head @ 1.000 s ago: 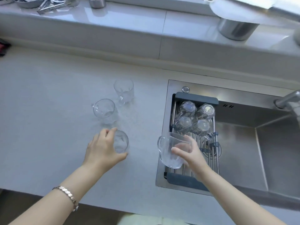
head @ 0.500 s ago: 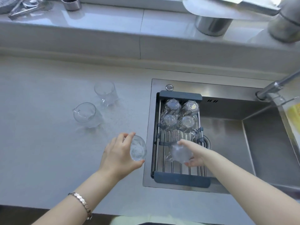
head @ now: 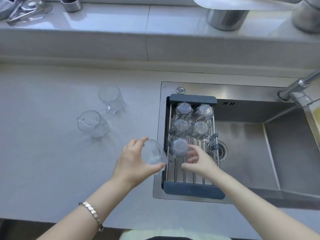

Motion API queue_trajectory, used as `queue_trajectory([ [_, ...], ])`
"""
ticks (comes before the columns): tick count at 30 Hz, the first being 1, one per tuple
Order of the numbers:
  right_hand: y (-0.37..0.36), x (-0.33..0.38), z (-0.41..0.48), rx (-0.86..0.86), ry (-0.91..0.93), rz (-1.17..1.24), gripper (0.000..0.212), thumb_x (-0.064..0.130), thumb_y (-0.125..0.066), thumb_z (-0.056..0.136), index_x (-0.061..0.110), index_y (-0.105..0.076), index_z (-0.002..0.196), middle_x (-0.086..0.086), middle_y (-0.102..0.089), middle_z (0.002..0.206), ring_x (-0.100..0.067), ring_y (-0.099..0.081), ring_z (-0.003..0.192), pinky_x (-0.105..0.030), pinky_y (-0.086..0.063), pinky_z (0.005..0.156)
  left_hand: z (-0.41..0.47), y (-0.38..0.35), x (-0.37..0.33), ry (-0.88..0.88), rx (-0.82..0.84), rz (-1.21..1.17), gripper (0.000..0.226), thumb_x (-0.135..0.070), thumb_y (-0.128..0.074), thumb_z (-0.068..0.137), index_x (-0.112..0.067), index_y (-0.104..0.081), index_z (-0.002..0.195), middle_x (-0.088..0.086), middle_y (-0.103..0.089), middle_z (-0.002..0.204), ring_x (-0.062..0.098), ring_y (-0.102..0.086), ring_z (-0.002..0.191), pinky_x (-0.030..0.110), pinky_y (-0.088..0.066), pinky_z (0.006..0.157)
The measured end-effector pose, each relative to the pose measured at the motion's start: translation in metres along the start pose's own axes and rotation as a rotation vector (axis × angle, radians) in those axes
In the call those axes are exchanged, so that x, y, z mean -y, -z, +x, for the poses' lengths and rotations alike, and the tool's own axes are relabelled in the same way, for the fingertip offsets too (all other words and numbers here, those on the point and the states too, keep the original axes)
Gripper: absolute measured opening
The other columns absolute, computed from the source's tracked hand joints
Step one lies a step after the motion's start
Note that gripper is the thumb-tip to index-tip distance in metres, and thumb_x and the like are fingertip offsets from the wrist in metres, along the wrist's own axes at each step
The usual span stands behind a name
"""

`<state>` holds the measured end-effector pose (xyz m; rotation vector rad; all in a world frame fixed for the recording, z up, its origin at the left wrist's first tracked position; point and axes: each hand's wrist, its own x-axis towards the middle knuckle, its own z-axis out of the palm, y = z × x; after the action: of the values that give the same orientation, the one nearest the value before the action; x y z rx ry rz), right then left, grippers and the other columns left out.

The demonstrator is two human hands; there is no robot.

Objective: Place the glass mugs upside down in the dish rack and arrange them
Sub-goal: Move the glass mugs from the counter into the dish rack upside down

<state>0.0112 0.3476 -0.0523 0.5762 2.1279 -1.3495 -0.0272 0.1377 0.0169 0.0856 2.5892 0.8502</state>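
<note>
Head view: the left hand (head: 133, 163) clasps a clear glass mug (head: 154, 154) from the side, thumb and fingers closed round its wall, holding it over the pale grey table (head: 52, 153) right at the left edge of the steel sink (head: 251, 153). Just to its right, the right hand (head: 199, 161) hangs with fingers spread and loose, fingertips at or barely off a fifth upturned glass mug (head: 180, 147) that sits base-up on the bars of the dark-framed wire dish rack (head: 192, 189). Beyond it, four more inverted mugs (head: 191, 119) stand packed two by two at the rack's far end, touching one another. Two upright glass mugs (head: 103, 111) wait on the table, well left of the rack. A chrome tap (head: 297, 85) juts in from the right; steel pots (head: 226, 18) stand on the ledge behind. Whether the right fingertips actually touch the glass cannot be told. A bracelet (head: 91, 212) circles the left wrist.
</note>
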Motion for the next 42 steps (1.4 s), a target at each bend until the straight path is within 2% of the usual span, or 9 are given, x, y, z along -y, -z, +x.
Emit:
queue_trajectory([
  [4, -0.011, -0.005, -0.047, -0.025, 0.404, 0.005, 0.092, 0.026, -0.083, 0.064, 0.058, -0.021, 0.125, 0.03, -0.029, 0.135, 0.006, -0.039, 0.124, -0.011, -0.034, 0.102, 0.012, -0.017, -0.036, 0.121, 0.128, -0.337, 0.072, -0.043, -0.081, 0.062, -0.025, -0.052, 0.125, -0.005, -0.054, 0.104, 0.014, -0.058, 0.09, 0.024, -0.047, 0.077],
  [8, 0.003, -0.011, -0.061, -0.266, 0.478, 0.195, 0.073, 0.038, -0.077, 0.059, 0.053, -0.036, 0.118, 0.007, -0.049, 0.128, -0.001, -0.05, 0.117, -0.012, -0.041, 0.098, 0.016, -0.037, -0.059, 0.244, 0.431, -0.667, 0.061, -0.05, -0.073, 0.069, -0.016, -0.06, 0.118, 0.003, -0.066, 0.112, 0.015, -0.065, 0.085, 0.033, -0.055, 0.08],
  [11, 0.027, -0.008, -0.067, -0.335, 0.441, -0.005, 0.067, 0.037, -0.076, 0.054, 0.045, -0.041, 0.111, 0.014, -0.051, 0.115, 0.009, -0.049, 0.106, -0.002, -0.036, 0.088, 0.019, -0.044, -0.061, 0.25, 0.56, -0.591, 0.054, -0.05, -0.059, 0.082, -0.019, -0.054, 0.125, 0.004, -0.062, 0.12, 0.018, -0.065, 0.09, 0.034, -0.053, 0.086],
  [18, 0.054, -0.003, -0.029, -0.311, 0.034, -0.665, 0.07, 0.026, -0.069, 0.064, 0.034, -0.04, 0.127, 0.003, -0.044, 0.111, -0.022, -0.05, 0.101, -0.026, -0.041, 0.072, 0.026, -0.035, -0.025, 0.193, 0.334, -0.355, 0.031, -0.02, -0.056, 0.089, -0.01, -0.055, 0.119, 0.004, -0.061, 0.099, 0.018, -0.062, 0.091, 0.028, -0.047, 0.08],
  [21, 0.038, -0.001, 0.0, -0.251, -0.083, -0.78, 0.07, 0.027, -0.067, 0.068, 0.028, -0.035, 0.13, -0.009, -0.043, 0.121, -0.03, -0.05, 0.106, -0.034, -0.046, 0.076, 0.024, -0.025, -0.001, 0.207, 0.28, -0.298, 0.025, -0.019, -0.055, 0.09, -0.013, -0.058, 0.114, 0.009, -0.064, 0.105, 0.021, -0.06, 0.093, 0.031, -0.045, 0.084],
  [27, 0.018, -0.004, 0.028, -0.178, -0.167, -0.873, 0.063, 0.026, -0.065, 0.076, 0.02, -0.034, 0.13, -0.013, -0.041, 0.128, -0.035, -0.048, 0.115, -0.039, -0.047, 0.086, 0.02, -0.001, 0.035, 0.204, 0.213, -0.213, 0.026, -0.023, -0.054, 0.091, -0.018, -0.055, 0.117, -0.003, -0.056, 0.106, 0.015, -0.056, 0.085, 0.023, -0.044, 0.061],
  [32, 0.015, 0.037, 0.022, -0.214, -0.016, -1.032, 0.051, 0.023, -0.056, 0.084, 0.014, -0.037, 0.131, -0.014, -0.044, 0.128, -0.034, -0.047, 0.115, -0.039, -0.045, 0.086, 0.025, 0.03, 0.058, 0.193, 0.152, -0.113, 0.033, -0.025, -0.054, 0.09, -0.021, -0.052, 0.123, -0.004, -0.054, 0.114, 0.018, -0.057, 0.098, 0.029, -0.046, 0.078],
  [38, -0.035, 0.137, 0.055, 0.018, 0.323, -0.607, 0.04, 0.022, -0.061, 0.084, 0.018, -0.052, 0.123, -0.005, -0.061, 0.118, -0.019, -0.056, 0.104, -0.036, -0.048, 0.091, 0.049, 0.098, 0.09, 0.052, -0.122, 0.038, 0.037, -0.02, -0.055, 0.09, -0.019, -0.05, 0.126, -0.003, -0.049, 0.129, 0.013, -0.057, 0.103, 0.028, -0.043, 0.081],
  [42, -0.089, 0.191, 0.103, -0.024, 0.364, -0.459, 0.057, 0.021, -0.064, 0.083, 0.014, -0.039, 0.133, -0.008, -0.049, 0.131, -0.021, -0.049, 0.118, -0.034, -0.041, 0.097, 0.076, 0.13, 0.114, 0.056, -0.261, 0.089, 0.053, -0.027, -0.063, 0.083, -0.018, -0.045, 0.132, 0.0, -0.042, 0.138, 0.024, -0.045, 0.124, 0.038, -0.04, 0.099],
])
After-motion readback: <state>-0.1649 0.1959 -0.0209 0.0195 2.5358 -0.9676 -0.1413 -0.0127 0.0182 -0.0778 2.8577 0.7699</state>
